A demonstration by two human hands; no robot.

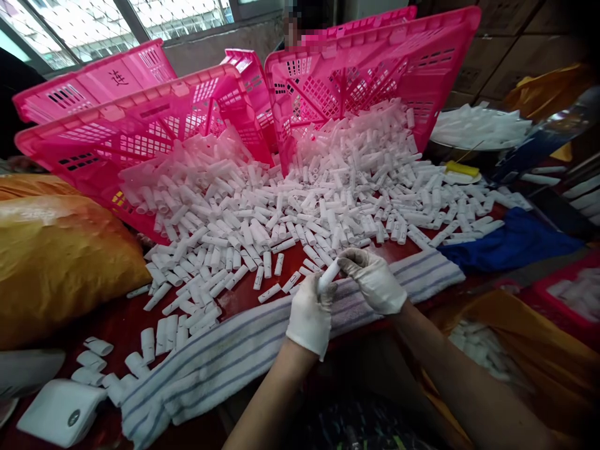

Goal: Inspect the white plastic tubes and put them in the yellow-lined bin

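A short white tube (329, 275) is tilted between my two gloved hands, above the edge of a striped towel (253, 340). My left hand (310, 312), in a white glove, is closed around the tube's lower part. The fingertips of my right hand (372, 281), gloved too, pinch at its upper end; their tips look grey with dirt. Just beyond my hands, a heap of similar white tubes (300, 206) spreads over the red tabletop (246, 294). Dark marks show on several tubes near the front of the heap.
Tipped pink crates (375, 69) stand behind the heap. A yellow sack (60, 262) bulges at left, near a white box-shaped device (60, 412). To the right lie a blue cloth (510, 244), a full basin (482, 128) and an open orange sack (525, 337) of white pieces.
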